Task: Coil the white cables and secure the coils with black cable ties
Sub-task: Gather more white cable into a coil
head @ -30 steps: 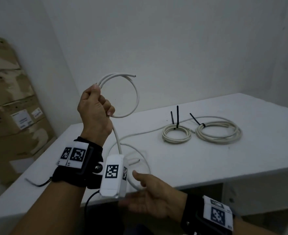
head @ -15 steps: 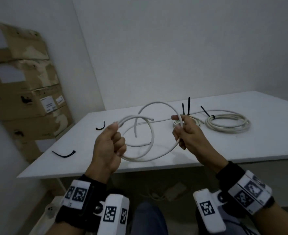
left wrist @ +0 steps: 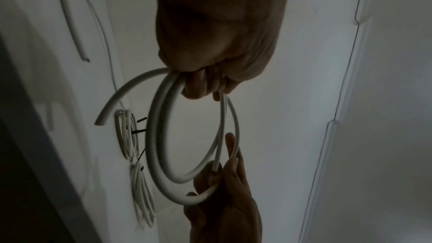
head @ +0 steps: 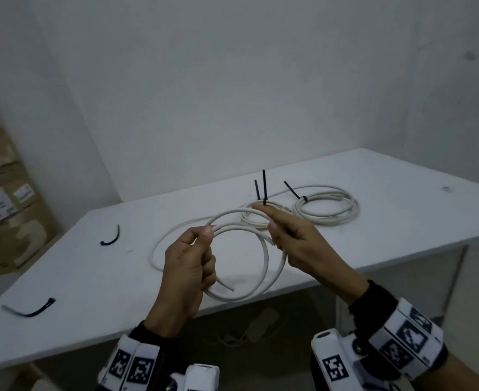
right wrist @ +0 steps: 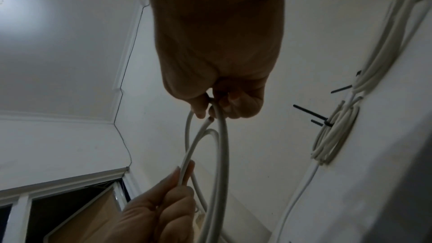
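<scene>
A white cable (head: 265, 266) is wound into a loose coil of about two loops, held above the white table's (head: 401, 221) front edge. My left hand (head: 189, 261) grips the coil's left side in a curled fist, as the left wrist view (left wrist: 205, 84) also shows. My right hand (head: 294, 238) pinches the coil's right side (right wrist: 210, 110). One cut end (head: 228, 287) hangs free at the bottom. The cable's tail (head: 159, 246) trails on the table. Two loose black cable ties (head: 111, 239) (head: 33, 310) lie at the left.
Two finished coils (head: 256, 215) (head: 327, 207), each with black ties standing up, lie behind my hands. Cardboard boxes (head: 4, 218) are stacked against the left wall. White walls close the corner behind the table. A power strip (head: 260, 324) lies on the floor below.
My left hand came down from its raised position. My right hand came up from below the table edge and took the cable. A second loop has formed and the coil now sits lower.
</scene>
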`<state>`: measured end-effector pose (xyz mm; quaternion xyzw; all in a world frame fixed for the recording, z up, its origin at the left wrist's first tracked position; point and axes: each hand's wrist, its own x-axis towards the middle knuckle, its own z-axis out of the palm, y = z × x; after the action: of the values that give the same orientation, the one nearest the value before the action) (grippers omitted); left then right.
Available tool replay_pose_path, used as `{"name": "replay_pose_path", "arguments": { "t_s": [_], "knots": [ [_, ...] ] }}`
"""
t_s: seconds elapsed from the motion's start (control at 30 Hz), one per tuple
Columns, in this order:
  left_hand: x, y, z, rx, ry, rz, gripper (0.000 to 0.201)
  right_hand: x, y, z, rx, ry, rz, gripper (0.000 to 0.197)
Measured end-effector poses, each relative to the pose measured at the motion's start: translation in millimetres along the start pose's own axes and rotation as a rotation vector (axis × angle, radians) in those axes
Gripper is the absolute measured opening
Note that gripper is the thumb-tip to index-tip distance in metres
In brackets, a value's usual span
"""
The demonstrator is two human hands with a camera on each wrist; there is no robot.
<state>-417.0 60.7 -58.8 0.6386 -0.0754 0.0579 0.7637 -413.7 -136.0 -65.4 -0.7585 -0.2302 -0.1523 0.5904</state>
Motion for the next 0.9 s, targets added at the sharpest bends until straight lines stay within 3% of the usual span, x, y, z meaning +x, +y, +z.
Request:
{"name": "replay_pose_path", "arguments": {
  "t_s": [0.27, 0.47, 0.6, 0.77, 0.9],
  "knots": [
    [31.7, -12.0, 34.7, 0.074, -0.145, -0.068, 0.014, 17.3, 17.5, -27.4, -0.208, 0.030, 0.038, 0.038],
    [53.2, -16.1, 46.7, 0.186, -0.206, -0.119, 0.021, 32.7, 31.2, -41.4, -0.100, -0.151, 0.134, 0.029],
    [63.2, -15.6, 53.5, 0.203, -0.232, -0.145, 0.016, 38.9, 49.3, -40.3, -0.135, -0.059, 0.035, 0.034],
    [72.7, -16.4, 58.1, 0.218, -0.256, -0.174, 0.015, 42.3, 60.9, -30.7, -0.242, 0.044, -0.016, 0.022],
    [76.3, -20.9, 64.6, 0.271, -0.163, -0.084, 0.017, 46.6, 63.3, -24.0, -0.177, 0.115, -0.041, 0.018]
  ]
}}
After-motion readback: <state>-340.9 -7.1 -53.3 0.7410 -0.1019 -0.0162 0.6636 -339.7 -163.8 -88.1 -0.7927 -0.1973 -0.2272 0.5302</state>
